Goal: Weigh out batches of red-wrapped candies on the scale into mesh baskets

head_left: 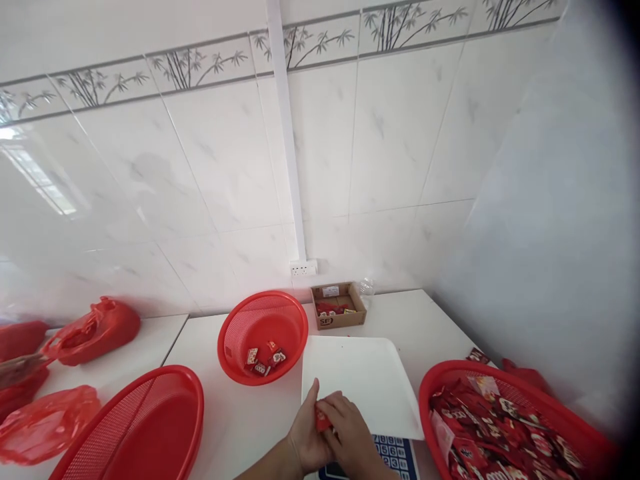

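Both hands meet over the front edge of a white tray (360,373) that sits on a scale with a blue keypad (395,457). A small red packet (323,419) is between them. My left hand (307,430) is closed round it from the left, thumb pointing up. My right hand (347,427) has its fingers bent over the same packet. To the right, a red basket (430,407) is full of dark red packets (500,427). Behind and left of the hands, another red basket (227,320) holds several small packets (265,360).
A cardboard box (343,320) with red items stands by the wall under a socket (303,268). A large red basket (195,400) is at the front left. Red plastic bags (110,330) lie farther left, where another person's hand (20,370) shows.
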Available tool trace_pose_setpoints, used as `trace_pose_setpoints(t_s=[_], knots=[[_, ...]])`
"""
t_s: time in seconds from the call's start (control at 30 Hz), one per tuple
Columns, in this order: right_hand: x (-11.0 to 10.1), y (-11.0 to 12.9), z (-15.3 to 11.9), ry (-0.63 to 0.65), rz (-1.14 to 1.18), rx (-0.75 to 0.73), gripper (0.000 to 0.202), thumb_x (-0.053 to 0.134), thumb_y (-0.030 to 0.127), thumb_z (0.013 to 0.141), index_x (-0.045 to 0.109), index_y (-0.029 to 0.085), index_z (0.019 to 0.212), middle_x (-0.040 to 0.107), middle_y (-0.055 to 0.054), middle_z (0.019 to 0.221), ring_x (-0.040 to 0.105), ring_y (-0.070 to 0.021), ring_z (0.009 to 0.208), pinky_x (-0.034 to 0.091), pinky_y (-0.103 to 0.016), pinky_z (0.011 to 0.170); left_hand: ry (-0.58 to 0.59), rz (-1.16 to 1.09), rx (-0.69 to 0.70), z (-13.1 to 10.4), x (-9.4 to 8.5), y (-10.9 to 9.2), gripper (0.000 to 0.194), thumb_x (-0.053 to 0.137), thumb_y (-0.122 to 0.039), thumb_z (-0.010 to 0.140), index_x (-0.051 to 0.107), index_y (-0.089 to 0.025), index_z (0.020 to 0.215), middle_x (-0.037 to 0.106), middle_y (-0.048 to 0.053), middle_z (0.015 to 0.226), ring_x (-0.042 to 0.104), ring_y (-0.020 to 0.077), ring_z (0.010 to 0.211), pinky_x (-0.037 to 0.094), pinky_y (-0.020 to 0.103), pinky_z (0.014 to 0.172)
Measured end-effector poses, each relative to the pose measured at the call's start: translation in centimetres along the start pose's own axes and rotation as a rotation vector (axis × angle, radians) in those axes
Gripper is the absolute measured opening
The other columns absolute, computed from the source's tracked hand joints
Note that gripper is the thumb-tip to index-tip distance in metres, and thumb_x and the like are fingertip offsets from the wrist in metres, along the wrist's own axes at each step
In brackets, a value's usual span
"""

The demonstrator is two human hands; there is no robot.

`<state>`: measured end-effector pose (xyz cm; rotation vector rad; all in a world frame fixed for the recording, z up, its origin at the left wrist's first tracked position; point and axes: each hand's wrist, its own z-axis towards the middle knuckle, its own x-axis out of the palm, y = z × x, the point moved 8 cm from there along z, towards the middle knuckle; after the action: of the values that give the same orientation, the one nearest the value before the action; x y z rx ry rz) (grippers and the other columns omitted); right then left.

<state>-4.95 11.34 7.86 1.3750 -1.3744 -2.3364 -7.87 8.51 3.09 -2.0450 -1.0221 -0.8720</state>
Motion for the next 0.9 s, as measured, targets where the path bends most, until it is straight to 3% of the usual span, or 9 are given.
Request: trace_pose_setpoints(t_s=[0.07, 0.2, 0.33, 0.5, 0.6, 0.73, 0.83, 0.9], knots=[[0.4, 1.0, -0.6, 0.040, -0.099, -0.004, 0.035, 0.056, 0.029, 0.077, 0.063, 0.023, 0.111, 0.061, -0.010, 0.116, 0.054, -0.0261, 0.107, 0.043, -0.042, 0.094, 0.010, -0.068, -0.001, 0.0, 0.0, 0.3, 0.047, 0.054, -0.065, 0.075, 0.061, -0.018, 0.080, 0.066, 0.005, 0.082, 0.063, 0.0228, 0.077, 0.046, 0.032, 0.069], [0.4, 1.1, -1.2, 0.026, -0.160, -0.036, 0.044, 0.060, 0.046, 0.075, 0.063, 0.023, 0.112, 0.052, -0.011, 0.131, 0.045, -0.0317, 0.121, 0.037, -0.048, 0.100, 0.008, -0.083, 0.008, -0.3, -0.5, 0.7, 0.049, 0.053, -0.066, 0.075, 0.063, -0.018, 0.080, 0.065, 0.005, 0.071, 0.063, 0.0211, 0.073, 0.044, 0.029, 0.066], [1.0, 1.0, -1.7, -0.029, -0.169, -0.114, 0.048, 0.055, 0.052, 0.079, 0.061, 0.025, 0.118, 0.054, -0.011, 0.129, 0.045, -0.0316, 0.123, 0.039, -0.049, 0.099, 0.050, -0.063, -0.002, -1.0, -0.9, 0.8, 0.050, 0.052, -0.067, 0.074, 0.065, -0.019, 0.082, 0.067, 0.005, 0.077, 0.065, 0.0238, 0.079, 0.045, 0.033, 0.071], [2.1, 1.0, -2.8, -0.060, -0.166, -0.168, 0.056, 0.057, 0.054, 0.078, 0.055, 0.026, 0.127, 0.051, -0.010, 0.134, 0.044, -0.0305, 0.125, 0.043, -0.044, 0.099, 0.054, -0.163, -0.001, -1.8, -3.0, -0.4, 0.035, 0.056, -0.050, 0.082, 0.066, -0.017, 0.083, 0.069, 0.006, 0.083, 0.066, 0.0204, 0.076, 0.047, 0.034, 0.073], [2.2, -0.3, -3.6, -0.073, -0.150, -0.086, 0.056, 0.052, 0.053, 0.082, 0.051, 0.026, 0.130, 0.048, -0.010, 0.137, 0.044, -0.0280, 0.126, 0.043, -0.043, 0.099, -0.036, -0.121, 0.105, -2.4, -4.6, -4.3, 0.035, 0.051, -0.047, 0.086, 0.064, -0.016, 0.095, 0.070, 0.010, 0.088, 0.067, 0.0228, 0.075, 0.050, 0.038, 0.070], [1.8, -3.3, -5.6, -0.094, -0.109, 0.112, 0.053, 0.046, 0.052, 0.085, 0.052, 0.025, 0.130, 0.047, -0.011, 0.138, 0.044, -0.0264, 0.126, 0.043, -0.042, 0.099, -0.157, -0.134, 0.380, -4.5, -5.3, -13.5, 0.033, 0.050, -0.040, 0.088, 0.056, -0.018, 0.111, 0.066, 0.011, 0.101, 0.066, 0.0254, 0.091, 0.052, 0.043, 0.079], [1.2, -5.3, -7.8, -0.125, -0.072, 0.242, 0.050, 0.047, 0.050, 0.085, 0.053, 0.025, 0.129, 0.048, -0.010, 0.137, 0.044, -0.0252, 0.126, 0.043, -0.040, 0.100, -0.171, -0.159, 0.509, -6.2, -5.3, -19.5, 0.051, 0.050, -0.047, 0.087, 0.045, -0.016, 0.127, 0.058, 0.017, 0.117, 0.058, 0.0310, 0.109, 0.051, 0.049, 0.085], [0.6, -6.2, -9.5, -0.202, -0.049, 0.322, 0.049, 0.047, 0.049, 0.085, 0.055, 0.024, 0.127, 0.049, -0.010, 0.136, 0.044, -0.0248, 0.126, 0.041, -0.039, 0.102, -0.210, -0.180, 0.560, -6.8, -6.1, -22.0, 0.067, 0.047, -0.053, 0.086, 0.031, -0.015, 0.138, 0.047, 0.020, 0.132, 0.047, 0.0335, 0.123, 0.049, 0.052, 0.089]])
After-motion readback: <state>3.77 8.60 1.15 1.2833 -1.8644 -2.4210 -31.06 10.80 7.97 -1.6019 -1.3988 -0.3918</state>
